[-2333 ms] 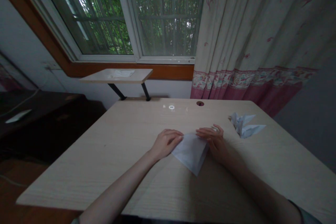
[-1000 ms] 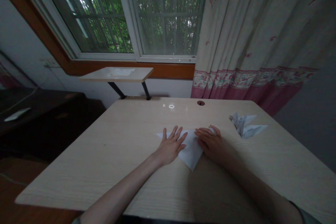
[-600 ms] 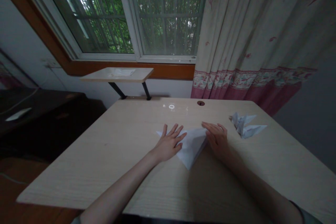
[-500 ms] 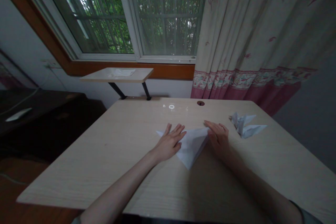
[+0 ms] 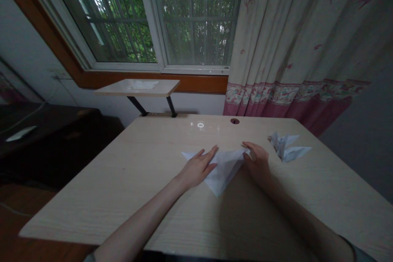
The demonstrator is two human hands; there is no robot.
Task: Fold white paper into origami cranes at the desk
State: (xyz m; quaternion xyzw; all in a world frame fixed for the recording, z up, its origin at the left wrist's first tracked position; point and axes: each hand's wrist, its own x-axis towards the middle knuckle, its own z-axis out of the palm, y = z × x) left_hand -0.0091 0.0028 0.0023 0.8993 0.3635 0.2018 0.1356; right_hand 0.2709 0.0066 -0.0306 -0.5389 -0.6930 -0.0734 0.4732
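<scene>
A sheet of white paper, folded into a triangle, lies on the desk with one point towards me and its long edge away from me. My left hand rests flat across its left part, fingers stretched out, covering some of that edge. At the right corner is my right hand, its thumb on the paper and its forefinger reaching past the edge, with a gap between them. Off to the right of that hand stands a folded white paper crane, wings spread.
The pale wooden desk has a round cable hole near its back edge. A raised shelf at the back left bears white paper. Behind are a window and a long curtain. A dark table stands left.
The paper has shifted very slightly to the left. My left fingers have drawn closer together, and my right thumb and forefinger have parted around the right corner. The crane has not moved.
</scene>
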